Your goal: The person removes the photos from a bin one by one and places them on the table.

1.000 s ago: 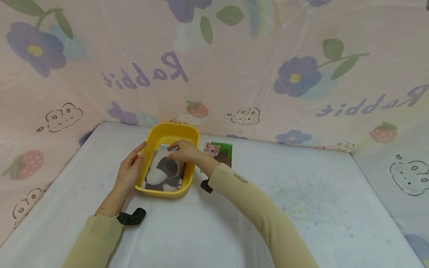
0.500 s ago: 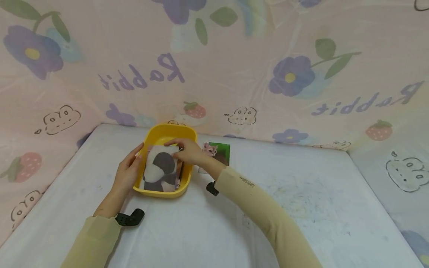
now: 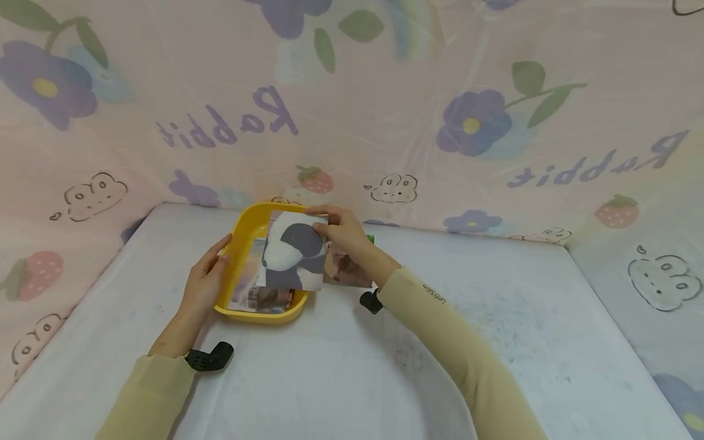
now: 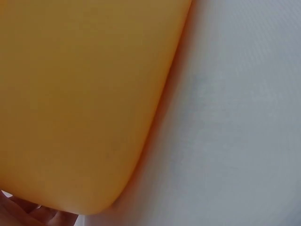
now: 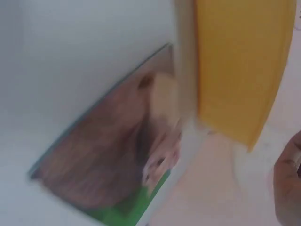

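Note:
My right hand (image 3: 349, 235) pinches the top right corner of a card with a panda picture (image 3: 294, 256). The card hangs over the right side of a yellow plastic tray (image 3: 263, 318), past its rim. My left hand (image 3: 202, 278) grips the tray's left wall; in the left wrist view, fingers (image 4: 40, 214) show at the lower edge of the tray (image 4: 80, 103). More picture cards (image 3: 258, 299) lie inside the tray, partly covered by the panda card. Right of the tray, a cat-picture card (image 3: 352, 269) lies on the table, partly behind my right hand.
A white cloth (image 3: 330, 379) with faint stains covers the table. Pink printed sheeting (image 3: 352, 122) rises behind and beside it. A black device (image 3: 211, 356) sits at my left wrist, another (image 3: 371, 300) at my right.
My right hand has lifted the panda card off the cards in the tray and carried it rightward over the rim. Cards beneath it now show. My left hand keeps its hold on the tray.

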`<state>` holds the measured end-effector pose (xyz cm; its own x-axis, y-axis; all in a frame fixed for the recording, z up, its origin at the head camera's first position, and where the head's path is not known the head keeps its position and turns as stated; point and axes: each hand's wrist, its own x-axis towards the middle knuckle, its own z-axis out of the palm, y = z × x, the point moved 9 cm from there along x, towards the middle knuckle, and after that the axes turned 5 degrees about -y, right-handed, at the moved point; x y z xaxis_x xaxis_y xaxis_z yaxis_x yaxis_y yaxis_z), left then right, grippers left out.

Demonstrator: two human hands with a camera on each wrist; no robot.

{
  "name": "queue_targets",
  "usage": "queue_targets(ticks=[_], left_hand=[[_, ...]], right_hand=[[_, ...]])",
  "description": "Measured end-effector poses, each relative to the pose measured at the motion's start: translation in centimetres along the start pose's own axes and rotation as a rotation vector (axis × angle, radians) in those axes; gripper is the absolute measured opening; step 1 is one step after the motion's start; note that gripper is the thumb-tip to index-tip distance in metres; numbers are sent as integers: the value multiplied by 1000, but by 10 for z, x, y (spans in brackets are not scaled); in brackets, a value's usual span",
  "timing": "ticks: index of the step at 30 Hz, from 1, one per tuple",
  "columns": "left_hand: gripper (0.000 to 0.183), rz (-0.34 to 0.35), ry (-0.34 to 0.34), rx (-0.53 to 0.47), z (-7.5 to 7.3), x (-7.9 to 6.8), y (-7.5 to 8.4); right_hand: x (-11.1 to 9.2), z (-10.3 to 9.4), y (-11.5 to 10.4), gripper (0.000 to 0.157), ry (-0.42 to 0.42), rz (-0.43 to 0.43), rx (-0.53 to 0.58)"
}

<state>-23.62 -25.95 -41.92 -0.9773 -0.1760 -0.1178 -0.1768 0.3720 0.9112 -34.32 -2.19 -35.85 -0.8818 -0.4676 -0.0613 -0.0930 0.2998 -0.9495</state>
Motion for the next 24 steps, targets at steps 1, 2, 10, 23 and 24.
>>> queue_targets(ticks=[1, 2, 10, 23, 24], left_hand=[[48, 4, 2, 7, -1, 0, 0], [48, 8, 4, 10, -1, 0, 0], [48, 5, -5, 10, 0, 0, 1], [48, -26, 7, 10, 0, 0, 1], [48, -28, 8, 9, 0, 0, 0]], right_hand=[[-1, -6, 2, 31, 15, 3, -3], [-3, -11, 5, 32, 29, 11, -7], [-17, -52, 23, 32, 126, 27, -50], [-39, -117, 69, 34, 303, 177, -113], [-40, -121, 73, 34, 314, 195, -110]])
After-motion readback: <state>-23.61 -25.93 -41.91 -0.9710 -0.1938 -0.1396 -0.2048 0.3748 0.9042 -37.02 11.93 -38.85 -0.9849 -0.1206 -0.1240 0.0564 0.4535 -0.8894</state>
